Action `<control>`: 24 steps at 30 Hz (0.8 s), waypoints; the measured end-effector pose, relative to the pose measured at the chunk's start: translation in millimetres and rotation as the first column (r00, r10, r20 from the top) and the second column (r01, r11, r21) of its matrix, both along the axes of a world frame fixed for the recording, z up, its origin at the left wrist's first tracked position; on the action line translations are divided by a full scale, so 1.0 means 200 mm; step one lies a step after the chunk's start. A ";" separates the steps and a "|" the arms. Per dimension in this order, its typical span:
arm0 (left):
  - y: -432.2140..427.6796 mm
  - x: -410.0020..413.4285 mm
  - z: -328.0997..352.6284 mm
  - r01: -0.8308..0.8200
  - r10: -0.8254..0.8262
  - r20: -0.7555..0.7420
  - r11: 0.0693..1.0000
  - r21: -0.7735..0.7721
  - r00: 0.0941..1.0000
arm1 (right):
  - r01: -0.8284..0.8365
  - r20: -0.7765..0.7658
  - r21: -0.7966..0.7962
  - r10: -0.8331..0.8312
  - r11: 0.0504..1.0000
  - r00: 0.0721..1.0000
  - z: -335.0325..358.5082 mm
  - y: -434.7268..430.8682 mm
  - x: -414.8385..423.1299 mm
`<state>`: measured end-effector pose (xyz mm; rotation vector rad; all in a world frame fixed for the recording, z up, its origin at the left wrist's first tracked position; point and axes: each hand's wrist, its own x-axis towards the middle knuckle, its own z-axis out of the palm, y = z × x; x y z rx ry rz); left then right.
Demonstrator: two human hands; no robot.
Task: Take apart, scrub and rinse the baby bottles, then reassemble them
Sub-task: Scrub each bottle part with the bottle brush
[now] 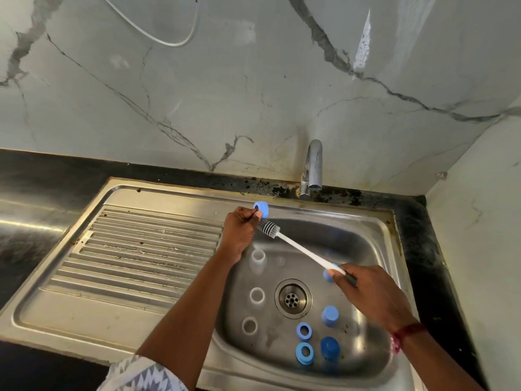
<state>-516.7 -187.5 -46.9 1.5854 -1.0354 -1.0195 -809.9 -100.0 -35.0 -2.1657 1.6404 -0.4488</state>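
The left hand [239, 231] is over the far left edge of the sink [169, 190] and pinches a blue ring [261, 209] between thumb and curled fingers. The fingers cover the ring's near side. The right hand [366, 292] is curled tight round the dark end of a brush [304, 249], and most of that grip end is hidden in the fist. The white handle slants up to the left. The grey bristle head lies just under the ring, but I cannot tell whether the bristles touch it.

Down in the basin, three clear bottles [257, 295] stand upright with open mouths, in a row left of the drain [292, 299]. A faint clear shape beyond the drain is too pale to identify. To the right of the drain sit a light blue cap [329, 316], a dark blue cap [329, 348] and two loose rings [304, 331]. Another blue piece [328, 275] is half hidden behind the right thumb.

The tap [313, 167] rises behind the basin, and I can make out no water running from it. The draining board [141, 249] lies to the left. A red thread [406, 334] circles the right wrist. A patterned sleeve [141, 373] is cut off by the bottom edge.
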 end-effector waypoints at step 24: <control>0.04 0.09 0.13 0.053 0.049 -0.368 0.964 0.262 0.929 | -0.108 0.027 -0.151 0.114 0.983 0.993 -0.04 -0.08 -0.04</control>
